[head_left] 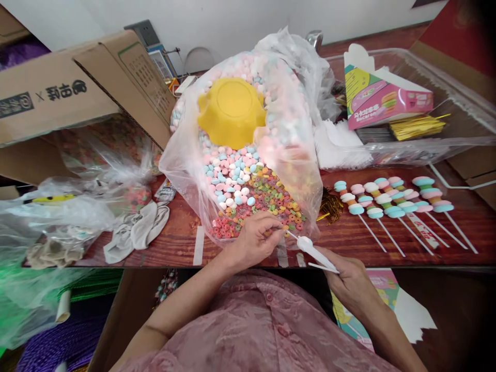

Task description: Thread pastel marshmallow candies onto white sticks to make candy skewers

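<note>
My left hand [258,236] pinches a small ring-shaped sweet at the front of a big clear plastic bag [186,155], right at the tip of a thin white stick [310,247]. My right hand [349,281] holds that stick near its lower end; one white candy piece sits threaded on it. The bag holds pastel round candies [232,170] and coloured candy rings [267,201]. An upturned yellow bowl [231,111] rests on the candy heap.
Several finished candy sticks [391,204] lie in a row on the brown table [476,227] to the right. Behind them is a clear tray [465,103] with a pink box [382,101]. A cardboard box [77,88] and crumpled bags [58,217] fill the left.
</note>
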`<state>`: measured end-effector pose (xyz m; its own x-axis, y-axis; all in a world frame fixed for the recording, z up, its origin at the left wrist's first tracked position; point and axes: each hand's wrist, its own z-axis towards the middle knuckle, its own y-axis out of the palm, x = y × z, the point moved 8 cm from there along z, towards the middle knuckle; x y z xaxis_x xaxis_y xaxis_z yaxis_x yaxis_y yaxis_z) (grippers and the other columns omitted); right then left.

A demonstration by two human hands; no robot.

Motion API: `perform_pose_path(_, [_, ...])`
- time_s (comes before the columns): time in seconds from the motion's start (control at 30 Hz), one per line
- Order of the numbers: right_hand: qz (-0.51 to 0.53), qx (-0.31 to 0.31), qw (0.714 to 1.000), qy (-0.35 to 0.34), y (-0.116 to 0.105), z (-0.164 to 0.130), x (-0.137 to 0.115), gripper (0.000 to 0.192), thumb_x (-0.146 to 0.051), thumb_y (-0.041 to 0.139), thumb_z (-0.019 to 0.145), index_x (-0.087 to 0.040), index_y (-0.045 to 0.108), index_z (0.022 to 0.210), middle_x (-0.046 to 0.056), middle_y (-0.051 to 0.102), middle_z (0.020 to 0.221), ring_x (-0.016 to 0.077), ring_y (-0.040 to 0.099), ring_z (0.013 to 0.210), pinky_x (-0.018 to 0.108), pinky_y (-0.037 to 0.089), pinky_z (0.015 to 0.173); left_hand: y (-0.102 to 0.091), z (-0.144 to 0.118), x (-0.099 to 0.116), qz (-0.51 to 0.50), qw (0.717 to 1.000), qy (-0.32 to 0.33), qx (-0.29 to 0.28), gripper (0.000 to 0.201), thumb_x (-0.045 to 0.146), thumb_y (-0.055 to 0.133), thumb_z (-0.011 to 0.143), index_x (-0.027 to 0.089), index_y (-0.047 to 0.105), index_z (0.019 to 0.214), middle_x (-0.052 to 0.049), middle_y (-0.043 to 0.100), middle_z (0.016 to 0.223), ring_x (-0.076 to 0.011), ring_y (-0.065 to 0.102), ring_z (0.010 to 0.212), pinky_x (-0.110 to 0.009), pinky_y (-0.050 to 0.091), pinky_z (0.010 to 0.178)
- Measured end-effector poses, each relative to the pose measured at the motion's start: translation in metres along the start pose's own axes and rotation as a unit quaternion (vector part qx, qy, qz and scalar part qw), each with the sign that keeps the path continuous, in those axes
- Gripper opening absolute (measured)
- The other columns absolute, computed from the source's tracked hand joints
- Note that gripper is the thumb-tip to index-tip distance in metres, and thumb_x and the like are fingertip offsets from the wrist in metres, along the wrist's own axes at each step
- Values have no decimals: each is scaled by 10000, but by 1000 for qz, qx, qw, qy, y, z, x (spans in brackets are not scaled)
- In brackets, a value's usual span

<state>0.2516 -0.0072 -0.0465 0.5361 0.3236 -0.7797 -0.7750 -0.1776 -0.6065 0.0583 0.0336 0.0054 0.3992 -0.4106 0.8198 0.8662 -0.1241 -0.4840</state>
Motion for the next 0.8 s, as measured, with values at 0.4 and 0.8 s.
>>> perform_pose_path(0.4, [23, 66, 991, 112, -13, -24, 36, 312, -371, 593, 919, -264, 775, 1149, -18, 692, 645, 155, 588, 500, 261, 494, 523, 40, 4, -13, 258, 954, 30, -152, 188, 222, 584, 925, 142, 721, 1025, -126, 653, 1044, -253, 532, 1008, -398, 473, 888])
perform_pose_path(0.8, [132, 111, 958, 231, -16, -36, 63, 324, -455, 688, 847, -209, 792, 1032, -11, 617, 572, 150, 556, 519, 268, 460, 528, 11, 1, -18, 167, 985, 32, -27, 262, 297, 483, 1018, 160, 706, 1040, -86, 667, 991, -197, 549, 957, -357, 485, 875])
